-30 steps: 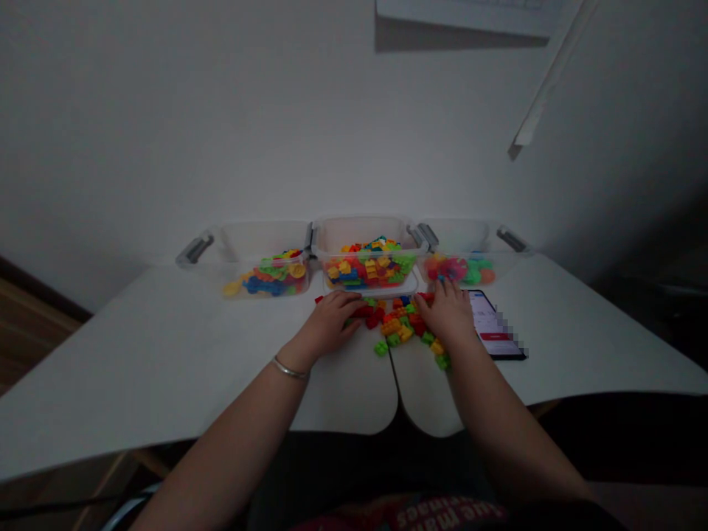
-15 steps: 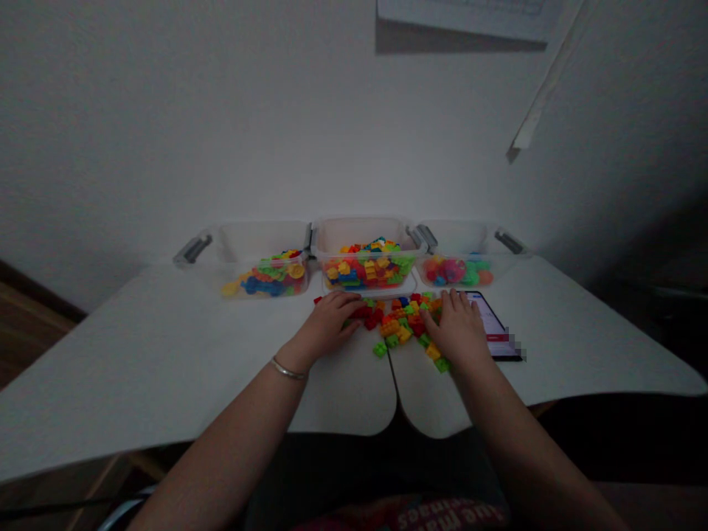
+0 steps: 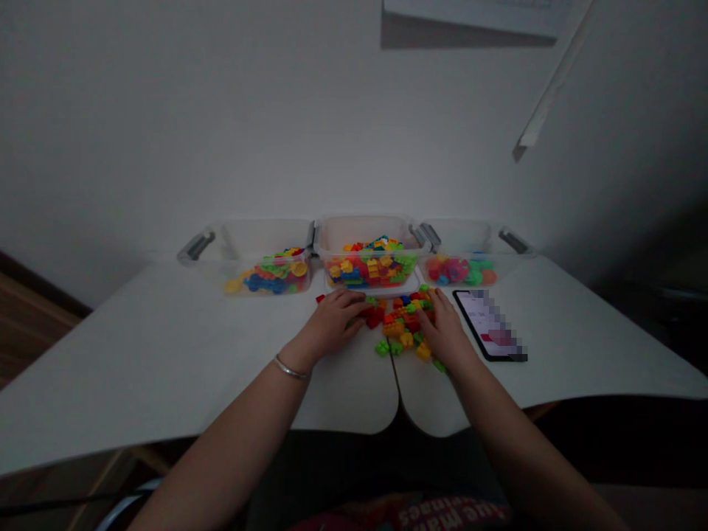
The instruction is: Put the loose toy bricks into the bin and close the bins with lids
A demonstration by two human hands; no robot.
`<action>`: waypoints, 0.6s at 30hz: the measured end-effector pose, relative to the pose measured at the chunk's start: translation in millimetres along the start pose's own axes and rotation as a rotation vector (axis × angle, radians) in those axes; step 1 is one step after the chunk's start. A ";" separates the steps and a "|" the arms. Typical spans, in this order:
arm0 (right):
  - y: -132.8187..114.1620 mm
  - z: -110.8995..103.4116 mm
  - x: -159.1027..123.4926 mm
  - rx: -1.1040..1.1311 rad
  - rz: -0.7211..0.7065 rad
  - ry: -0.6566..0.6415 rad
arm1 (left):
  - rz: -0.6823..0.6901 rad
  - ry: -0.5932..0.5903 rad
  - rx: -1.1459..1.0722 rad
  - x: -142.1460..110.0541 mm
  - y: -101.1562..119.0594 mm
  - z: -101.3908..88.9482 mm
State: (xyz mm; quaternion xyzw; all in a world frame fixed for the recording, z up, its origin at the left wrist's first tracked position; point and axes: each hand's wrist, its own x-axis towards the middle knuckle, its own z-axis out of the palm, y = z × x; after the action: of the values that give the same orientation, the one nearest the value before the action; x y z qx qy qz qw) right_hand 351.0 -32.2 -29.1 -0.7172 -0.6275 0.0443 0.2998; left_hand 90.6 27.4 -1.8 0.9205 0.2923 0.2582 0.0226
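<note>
A pile of small coloured plastic bricks (image 3: 403,322) lies on the white table (image 3: 166,354) in front of three clear bins. My left hand (image 3: 335,322) rests palm down on the left edge of the pile, fingers curved over red and green bricks; a thin bangle circles that wrist. My right hand (image 3: 445,332) lies on the pile's right side with fingers stretched toward the bricks. Neither hand visibly lifts anything. Bricks under both palms are hidden.
Three clear bins stand in a row at the back: left bin (image 3: 259,254), middle bin (image 3: 369,251), right bin (image 3: 462,254), each holding coloured pieces. A phone (image 3: 490,323) with a lit screen lies right of my right hand. A wall rises behind the table.
My right hand has slid left, off the phone's edge and onto the pile. The bricks on the right side have been pushed closer together. My left hand has stayed put.
</note>
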 end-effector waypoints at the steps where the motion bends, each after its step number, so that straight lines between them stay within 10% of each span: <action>1: -0.2 -2.6 -1.5 -0.001 -0.029 0.024 | 0.003 -0.004 0.001 0.0 0.3 -0.4; 18: -17.2 10.9 -44.9 -0.174 -0.089 -0.088 | -0.026 -0.105 -0.018 -2.4 -0.4 1.4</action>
State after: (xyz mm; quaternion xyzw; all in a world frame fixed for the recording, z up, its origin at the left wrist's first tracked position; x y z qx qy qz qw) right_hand 321.8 -69.1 -43.7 -0.7094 -0.6728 0.0078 0.2100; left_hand 89.4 26.5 -4.2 0.9288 0.3001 0.2118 0.0494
